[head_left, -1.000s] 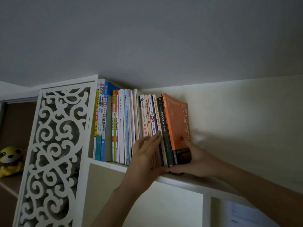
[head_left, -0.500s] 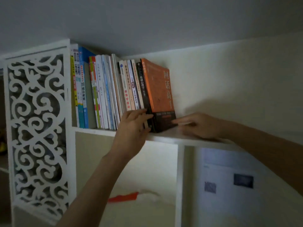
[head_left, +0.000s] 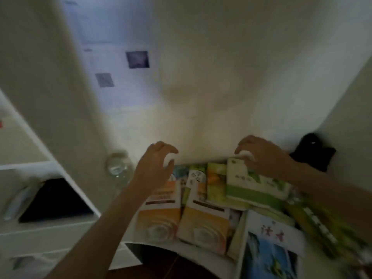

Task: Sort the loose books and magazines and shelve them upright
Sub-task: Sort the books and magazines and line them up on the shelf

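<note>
Several loose colourful paperback books [head_left: 203, 214] lie overlapped flat on the white desk [head_left: 161, 245]; right hand [head_left: 261, 156] pinches the green-white book's [head_left: 253, 184] top edge, left hand [head_left: 155, 168] hovers fingers apart (blurry frame), so lifting could drag neighbours off the edge.

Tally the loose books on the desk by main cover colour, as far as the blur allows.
Orange-and-white books: 2
Green books: about 4
Blue-and-white book: 1
Total: about 7; blur and overlap may hide more.
</note>
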Demonstrator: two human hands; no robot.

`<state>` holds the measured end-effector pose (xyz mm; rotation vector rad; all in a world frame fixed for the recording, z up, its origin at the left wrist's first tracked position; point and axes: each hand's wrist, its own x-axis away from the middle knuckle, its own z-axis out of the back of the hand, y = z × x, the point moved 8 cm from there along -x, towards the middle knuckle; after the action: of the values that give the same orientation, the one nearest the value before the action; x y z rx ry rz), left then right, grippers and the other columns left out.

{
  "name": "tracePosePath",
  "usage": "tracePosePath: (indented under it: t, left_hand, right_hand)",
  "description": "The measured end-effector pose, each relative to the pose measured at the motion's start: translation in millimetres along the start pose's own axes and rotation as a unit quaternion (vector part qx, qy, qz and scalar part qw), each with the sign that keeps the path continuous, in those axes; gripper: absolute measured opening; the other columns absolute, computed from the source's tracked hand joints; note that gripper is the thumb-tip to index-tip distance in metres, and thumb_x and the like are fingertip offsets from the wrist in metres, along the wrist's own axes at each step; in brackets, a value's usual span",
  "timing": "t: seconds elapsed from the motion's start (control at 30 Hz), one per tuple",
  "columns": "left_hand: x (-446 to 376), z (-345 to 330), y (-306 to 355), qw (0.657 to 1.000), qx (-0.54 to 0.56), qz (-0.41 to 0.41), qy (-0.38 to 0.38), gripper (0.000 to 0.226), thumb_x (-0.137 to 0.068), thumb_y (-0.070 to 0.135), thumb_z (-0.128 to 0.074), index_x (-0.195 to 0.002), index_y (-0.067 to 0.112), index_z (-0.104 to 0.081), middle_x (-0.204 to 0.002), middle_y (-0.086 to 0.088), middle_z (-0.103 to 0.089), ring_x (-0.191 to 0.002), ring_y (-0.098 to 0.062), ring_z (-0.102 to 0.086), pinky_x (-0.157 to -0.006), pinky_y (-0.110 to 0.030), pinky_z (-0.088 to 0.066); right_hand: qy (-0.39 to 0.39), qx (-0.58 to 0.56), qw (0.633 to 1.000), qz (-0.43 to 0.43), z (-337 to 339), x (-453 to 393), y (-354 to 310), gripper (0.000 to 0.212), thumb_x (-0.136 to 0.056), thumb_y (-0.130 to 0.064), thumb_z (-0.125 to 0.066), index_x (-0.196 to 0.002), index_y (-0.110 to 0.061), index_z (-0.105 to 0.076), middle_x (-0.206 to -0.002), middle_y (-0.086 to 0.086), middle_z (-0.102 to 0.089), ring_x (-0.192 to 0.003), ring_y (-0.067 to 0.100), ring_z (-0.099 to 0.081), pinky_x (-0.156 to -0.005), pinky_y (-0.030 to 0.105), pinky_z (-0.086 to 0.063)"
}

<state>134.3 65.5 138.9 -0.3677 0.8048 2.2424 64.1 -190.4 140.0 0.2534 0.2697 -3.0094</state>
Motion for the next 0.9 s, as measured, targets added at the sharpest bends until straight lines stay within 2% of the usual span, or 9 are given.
tracePosePath:
  t: [0.13, 0.2, 0.27, 0.33, 0.43, 0.6, 0.67, 0.73, 0.9]
  left_hand:
    - [16.1, -161.1, -15.0, 0.969, 0.047, 0.138, -0.202, 0.04, -0.091, 0.023, -0.06, -0.129, 0.015, -0.051, -0.128, -0.007, -0.05, -0.117, -0.028, -0.051, -0.092, -0.033, -0.043]
    - [29.2, -229.9, -21.9, 0.935, 0.07, 0.195, -0.288, 0.056, -0.092, 0.036, -0.058, -0.141, 0.018, -0.038, -0.14, -0.004, -0.041, -0.131, -0.027, -0.041, -0.103, -0.037, -0.04]
    - [32.5, -285.7, -35.7, 0.908, 0.107, 0.247, -0.321, 0.066, -0.085, 0.049, -0.06, -0.139, 0.016, -0.039, -0.138, -0.005, -0.045, -0.126, -0.028, -0.046, -0.101, -0.044, -0.044]
    - [27.7, -328.4, -52.8, 0.884, 0.146, 0.308, -0.319, 0.077, -0.071, 0.061, -0.062, -0.13, 0.014, -0.047, -0.127, -0.009, -0.055, -0.112, -0.029, -0.056, -0.091, -0.047, -0.051]
    - [16.6, -359.4, -73.8, 0.865, 0.192, 0.369, -0.279, 0.069, -0.064, 0.058, -0.063, -0.116, 0.012, -0.058, -0.107, -0.01, -0.064, -0.095, -0.031, -0.063, -0.081, -0.047, -0.055]
    - [15.0, -365.4, -88.1, 0.842, 0.218, 0.416, -0.265, 0.05, -0.078, 0.053, -0.057, -0.099, 0.007, -0.063, -0.081, -0.006, -0.065, -0.074, -0.023, -0.063, -0.061, -0.035, -0.052]
    - [16.8, -368.0, -86.1, 0.821, 0.266, 0.43, -0.264, 0.047, -0.084, 0.053, -0.058, -0.106, 0.012, -0.058, -0.091, -0.008, -0.064, -0.082, -0.026, -0.064, -0.069, -0.041, -0.056]
    - [22.4, -369.4, -80.6, 0.789, 0.33, 0.453, -0.251, 0.041, -0.087, 0.055, -0.057, -0.113, 0.022, -0.05, -0.106, -0.007, -0.062, -0.097, -0.028, -0.062, -0.085, -0.051, -0.055]
    - [22.3, -365.1, -66.4, 0.747, 0.39, 0.5, -0.2, 0.036, -0.087, 0.055, -0.058, -0.106, 0.027, -0.046, -0.107, 0.003, -0.056, -0.099, -0.018, -0.058, -0.089, -0.049, -0.052]
  right_hand:
    - [-0.125, -0.057, 0.957, -0.256, -102.6, 83.9, 103.8, 0.037, -0.096, -0.025, -0.052, -0.133, -0.021, -0.049, -0.139, 0.001, -0.044, -0.127, 0.026, -0.046, -0.099, 0.033, -0.041]
    - [-0.163, -0.082, 0.928, -0.326, -141.3, 117.1, 130.4, 0.037, -0.098, -0.028, -0.046, -0.133, -0.016, -0.047, -0.136, 0.004, -0.05, -0.122, 0.024, -0.05, -0.1, 0.034, -0.043]
    - [-0.15, -0.116, 0.901, -0.391, -165.8, 135.2, 154.9, 0.037, -0.098, -0.03, -0.046, -0.131, -0.013, -0.049, -0.126, 0.01, -0.058, -0.113, 0.028, -0.056, -0.095, 0.035, -0.047]
    - [-0.115, -0.155, 0.872, -0.449, -180.9, 140.6, 176.0, 0.041, -0.098, -0.031, -0.049, -0.134, -0.011, -0.048, -0.126, 0.012, -0.059, -0.113, 0.029, -0.057, -0.092, 0.034, -0.046]
    - [-0.059, -0.226, 0.83, -0.507, -198.0, 127.1, 196.2, 0.051, -0.097, -0.035, -0.051, -0.14, -0.009, -0.042, -0.133, 0.012, -0.054, -0.117, 0.029, -0.054, -0.086, 0.032, -0.047]
    - [-0.053, -0.265, 0.793, -0.545, -238.3, 94.4, 208.9, 0.099, -0.077, -0.05, -0.074, -0.15, -0.011, -0.02, -0.141, 0.01, -0.046, -0.128, 0.031, -0.046, -0.103, 0.041, -0.042]
    - [-0.031, -0.264, 0.786, -0.558, -249.1, 89.4, 211.3, 0.11, -0.061, -0.049, -0.085, -0.146, -0.014, -0.026, -0.135, 0.009, -0.05, -0.125, 0.032, -0.047, -0.103, 0.048, -0.043]
    - [-0.021, -0.262, 0.787, -0.558, -254.4, 86.7, 215.1, 0.102, -0.047, -0.05, -0.089, -0.132, -0.017, -0.042, -0.125, 0.006, -0.054, -0.118, 0.031, -0.051, -0.098, 0.052, -0.046]
    - [-0.02, -0.247, 0.811, -0.53, -248.0, 83.2, 195.0, 0.101, -0.063, -0.039, -0.086, -0.144, -0.012, -0.031, -0.142, 0.008, -0.038, -0.13, 0.027, -0.037, -0.111, 0.046, -0.033]
